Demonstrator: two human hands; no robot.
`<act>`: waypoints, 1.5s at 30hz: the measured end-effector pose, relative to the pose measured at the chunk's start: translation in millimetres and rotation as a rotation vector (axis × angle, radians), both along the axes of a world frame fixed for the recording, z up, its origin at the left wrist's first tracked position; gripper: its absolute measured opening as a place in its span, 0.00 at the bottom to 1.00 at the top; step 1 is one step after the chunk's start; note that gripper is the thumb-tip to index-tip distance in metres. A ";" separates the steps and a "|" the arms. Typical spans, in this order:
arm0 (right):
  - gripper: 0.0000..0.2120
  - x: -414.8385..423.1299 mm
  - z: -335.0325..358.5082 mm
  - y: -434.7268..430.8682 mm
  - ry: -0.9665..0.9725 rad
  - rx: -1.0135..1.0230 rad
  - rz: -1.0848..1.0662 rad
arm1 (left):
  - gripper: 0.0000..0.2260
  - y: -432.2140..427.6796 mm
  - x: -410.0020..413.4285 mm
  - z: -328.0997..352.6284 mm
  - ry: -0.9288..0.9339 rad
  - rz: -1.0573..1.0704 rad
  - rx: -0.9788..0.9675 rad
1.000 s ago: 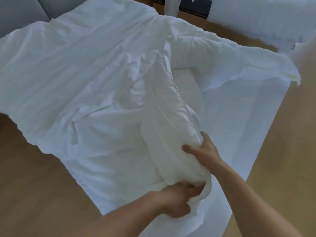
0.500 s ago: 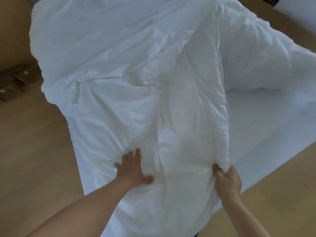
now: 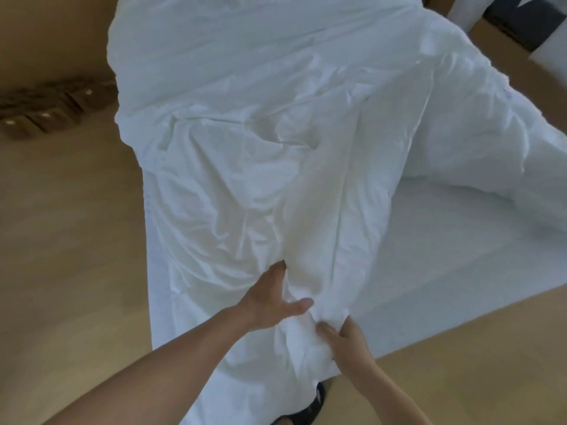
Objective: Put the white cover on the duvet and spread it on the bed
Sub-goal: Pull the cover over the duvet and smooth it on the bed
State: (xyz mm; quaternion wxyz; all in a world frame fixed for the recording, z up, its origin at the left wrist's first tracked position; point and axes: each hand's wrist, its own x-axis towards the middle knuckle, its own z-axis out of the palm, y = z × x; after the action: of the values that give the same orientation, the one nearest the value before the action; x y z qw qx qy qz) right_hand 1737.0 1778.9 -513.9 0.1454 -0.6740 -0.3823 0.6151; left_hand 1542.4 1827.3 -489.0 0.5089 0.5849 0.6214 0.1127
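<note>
While in right hand [image 3: 349, 348], duvet edge [image 3: 333, 314]

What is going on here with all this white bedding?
A person works on a crumpled white duvet lying across a flat white layer on the wooden floor. The left hand presses open on the fabric, while the right hand has a grip on a bunched fold at the near end. Nothing is spread smooth yet; cover and duvet cannot be told apart.
</note>
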 end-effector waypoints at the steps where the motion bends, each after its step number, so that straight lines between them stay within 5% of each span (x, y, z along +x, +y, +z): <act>1: 0.10 2.6 8.8 -1.1 0.029 -0.002 0.076 | 0.37 3.5 9.3 7.4 -0.059 0.147 0.023; 5: 0.11 20.1 36.9 2.1 -0.014 -0.014 0.389 | 0.59 36.8 32.8 39.4 0.076 0.394 0.174; 10: 0.24 63.7 47.4 33.1 -0.112 0.029 0.603 | 0.61 99.3 79.8 70.9 0.307 0.297 0.170; 17: 0.49 227.0 68.7 203.7 -0.692 0.572 0.106 | 0.63 211.1 149.0 74.7 0.404 0.525 0.092; 22: 0.59 318.9 83.6 333.3 -0.851 0.682 0.143 | 0.53 242.5 176.2 55.2 0.512 0.575 0.060; 25: 0.62 340.0 72.5 380.3 -0.889 0.614 0.345 | 0.26 226.7 188.4 44.4 0.610 0.542 0.162; 28: 0.57 345.7 54.6 398.5 -0.893 0.499 0.530 | 0.16 198.8 197.1 32.6 0.628 0.461 0.185; 32: 0.21 329.7 30.8 373.2 -1.033 0.514 0.914 | 0.19 159.8 209.9 16.9 0.489 0.382 0.100; 34: 0.13 330.0 20.0 351.0 -1.030 0.536 1.038 | 0.25 147.0 213.6 6.8 0.459 0.315 0.037; 37: 0.14 348.8 20.5 335.0 -1.015 0.530 1.124 | 0.56 132.0 223.6 -12.6 0.582 0.248 -0.113; 39: 0.14 361.5 35.7 335.1 -0.974 0.630 1.073 | 0.67 128.8 237.7 -19.4 0.666 0.374 -0.176; 43: 0.17 397.2 69.5 339.7 -0.915 1.014 0.890 | 0.67 150.6 243.2 -11.8 0.745 0.710 -0.142; 45: 0.24 424.7 78.4 356.1 -0.971 1.027 0.799 | 0.58 164.5 225.2 -8.2 0.788 0.795 -0.119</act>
State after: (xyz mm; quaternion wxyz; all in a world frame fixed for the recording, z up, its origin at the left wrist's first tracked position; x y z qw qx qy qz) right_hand 2161.7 2135.0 -435.4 0.0240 -0.5274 -0.8492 0.0071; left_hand 1767.5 1991.7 -497.3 0.1890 0.2740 0.9424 0.0336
